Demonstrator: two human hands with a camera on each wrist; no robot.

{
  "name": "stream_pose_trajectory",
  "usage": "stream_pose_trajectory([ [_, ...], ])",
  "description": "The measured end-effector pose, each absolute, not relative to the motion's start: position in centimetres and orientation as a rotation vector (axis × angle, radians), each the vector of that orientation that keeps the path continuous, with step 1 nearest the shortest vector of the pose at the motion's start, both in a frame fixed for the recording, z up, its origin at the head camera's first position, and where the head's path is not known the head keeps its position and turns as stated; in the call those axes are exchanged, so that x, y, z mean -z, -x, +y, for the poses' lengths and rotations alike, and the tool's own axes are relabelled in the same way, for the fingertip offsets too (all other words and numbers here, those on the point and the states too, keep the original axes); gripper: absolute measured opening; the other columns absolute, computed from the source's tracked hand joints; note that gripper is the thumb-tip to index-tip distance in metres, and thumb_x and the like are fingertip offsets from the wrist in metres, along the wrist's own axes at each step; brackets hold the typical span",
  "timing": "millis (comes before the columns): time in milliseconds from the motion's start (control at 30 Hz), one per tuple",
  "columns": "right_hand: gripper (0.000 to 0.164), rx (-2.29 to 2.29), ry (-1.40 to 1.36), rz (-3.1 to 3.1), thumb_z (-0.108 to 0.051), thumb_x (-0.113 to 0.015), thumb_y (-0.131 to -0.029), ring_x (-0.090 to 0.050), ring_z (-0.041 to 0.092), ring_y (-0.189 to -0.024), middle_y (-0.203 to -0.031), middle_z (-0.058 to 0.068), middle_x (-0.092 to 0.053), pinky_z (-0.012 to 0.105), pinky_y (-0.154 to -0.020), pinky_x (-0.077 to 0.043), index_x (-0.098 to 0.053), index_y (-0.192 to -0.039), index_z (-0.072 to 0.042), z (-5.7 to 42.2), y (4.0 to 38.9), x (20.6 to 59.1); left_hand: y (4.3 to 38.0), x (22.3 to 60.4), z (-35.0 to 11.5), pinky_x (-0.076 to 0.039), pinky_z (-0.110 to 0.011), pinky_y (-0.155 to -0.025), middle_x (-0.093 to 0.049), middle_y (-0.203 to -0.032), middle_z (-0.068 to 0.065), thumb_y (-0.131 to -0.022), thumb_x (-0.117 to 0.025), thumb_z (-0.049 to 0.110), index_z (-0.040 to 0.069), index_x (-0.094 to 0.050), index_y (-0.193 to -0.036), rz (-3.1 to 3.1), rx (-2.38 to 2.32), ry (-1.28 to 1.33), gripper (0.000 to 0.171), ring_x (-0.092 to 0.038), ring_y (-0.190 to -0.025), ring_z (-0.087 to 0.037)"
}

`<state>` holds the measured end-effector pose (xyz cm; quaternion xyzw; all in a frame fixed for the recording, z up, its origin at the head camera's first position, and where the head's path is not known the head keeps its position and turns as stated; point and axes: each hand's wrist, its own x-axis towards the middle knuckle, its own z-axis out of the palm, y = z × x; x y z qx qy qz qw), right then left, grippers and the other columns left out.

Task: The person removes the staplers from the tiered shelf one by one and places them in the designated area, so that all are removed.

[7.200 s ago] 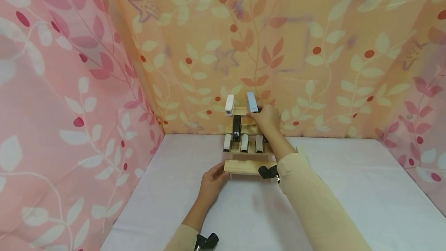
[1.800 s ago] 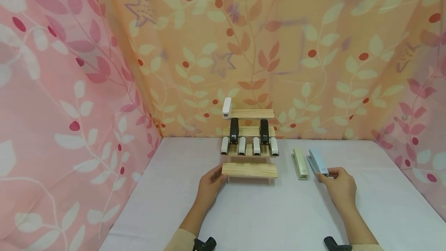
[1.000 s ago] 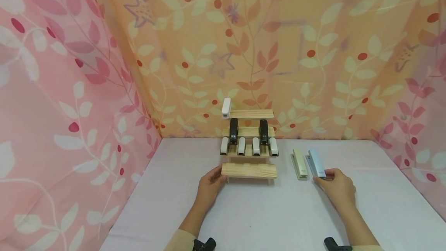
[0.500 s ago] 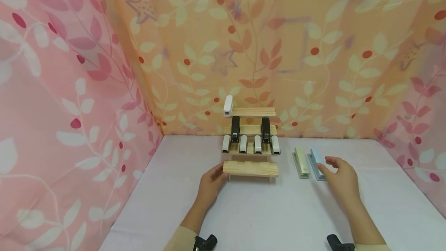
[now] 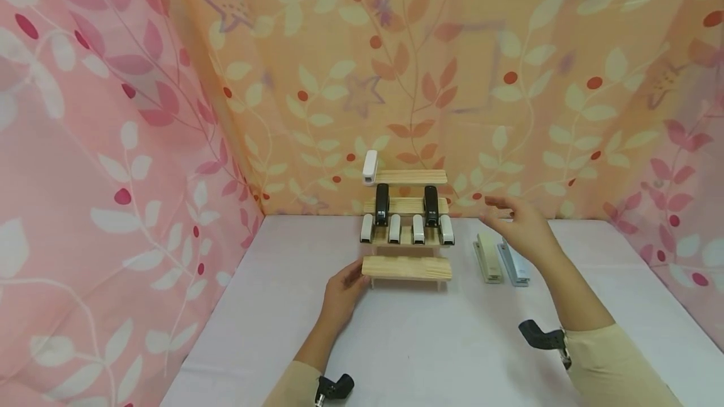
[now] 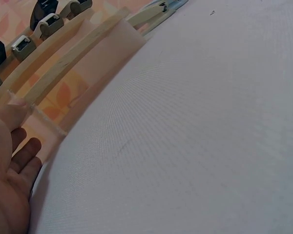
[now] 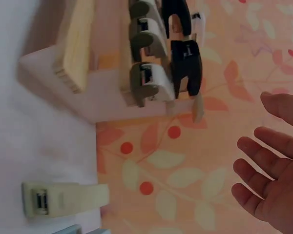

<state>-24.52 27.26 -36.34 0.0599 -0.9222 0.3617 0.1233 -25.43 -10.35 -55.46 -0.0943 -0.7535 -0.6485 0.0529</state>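
Note:
A tiered display stand (image 5: 406, 267) with wooden steps stands toward the back of the table. My left hand (image 5: 342, 294) holds its lower left end, the thumb at the front of the bottom step. A white stapler (image 5: 370, 167) stands at the top step's left. Two black staplers, one a black stapler (image 5: 431, 206) at right, are on the step below, and several white staplers (image 5: 418, 229) line the step under that. My right hand (image 5: 523, 228) is raised, fingers spread and holding nothing, above a pale green stapler (image 5: 488, 259) and a light blue stapler (image 5: 516, 264).
A white cloth (image 5: 418, 344) covers the table. A patterned orange curtain (image 5: 317, 80) hangs right behind the stand, and a pink one (image 5: 113, 206) closes off the left side. The bottom step and the right part of the top step are bare.
Earlier my right hand took the light blue stapler off the top step and laid it beside the pale green one. It has since released it and risen up and leftward. My left hand stays put.

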Motion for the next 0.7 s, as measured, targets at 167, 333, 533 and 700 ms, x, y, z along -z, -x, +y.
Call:
stream_pose_trajectory([
  [167,0.068,-1.127,-0.310,-2.690,-0.052,-0.068,-0.096,-0.047,0.043,-0.137,-0.144,0.018,-0.059,0.065,-0.113,-0.037,-0.056,-0.145,-0.007,24.7,27.1,33.2,25.1,54.5,-10.2,-0.051,-0.024,-0.105,-0.062,-0.142,-0.014,-0.096,-0.072,0.009,0.002,-0.056,-0.145,-2.327,1.965,0.261,0.051,-0.059,-0.132,-0.025],
  [333,0.062,-1.130,-0.456,-2.672,-0.044,-0.071,-0.097,-0.049,0.038,-0.138,-0.143,0.018,-0.060,0.059,-0.116,-0.037,-0.057,-0.143,-0.005,21.9,29.8,31.3,25.2,54.8,-10.4,-0.050,-0.026,-0.106,-0.061,-0.143,-0.011,-0.096,-0.073,0.013,0.007,-0.057,-0.145,-2.314,1.980,0.250,0.051,-0.058,-0.133,-0.025],
  [533,0.057,-1.240,-0.486,-2.696,-0.039,-0.072,-0.097,-0.049,0.039,-0.138,-0.146,0.015,-0.058,0.057,-0.114,-0.042,-0.058,-0.143,-0.009,18.7,32.5,30.2,25.5,55.8,-10.6,-0.051,-0.026,-0.106,-0.063,-0.143,-0.005,-0.094,-0.075,0.025,0.015,-0.060,-0.143,-2.296,1.987,0.261,0.052,-0.060,-0.131,-0.022],
  [700,0.054,-1.307,-0.514,-2.679,-0.032,-0.072,-0.097,-0.049,0.037,-0.137,-0.145,0.015,-0.058,0.056,-0.111,-0.046,-0.058,-0.144,-0.008,16.4,34.6,30.6,25.5,55.8,-10.6,-0.053,-0.025,-0.104,-0.065,-0.140,-0.009,-0.094,-0.075,0.026,0.009,-0.060,-0.143,-2.273,1.959,0.321,0.053,-0.063,-0.127,-0.023],
])
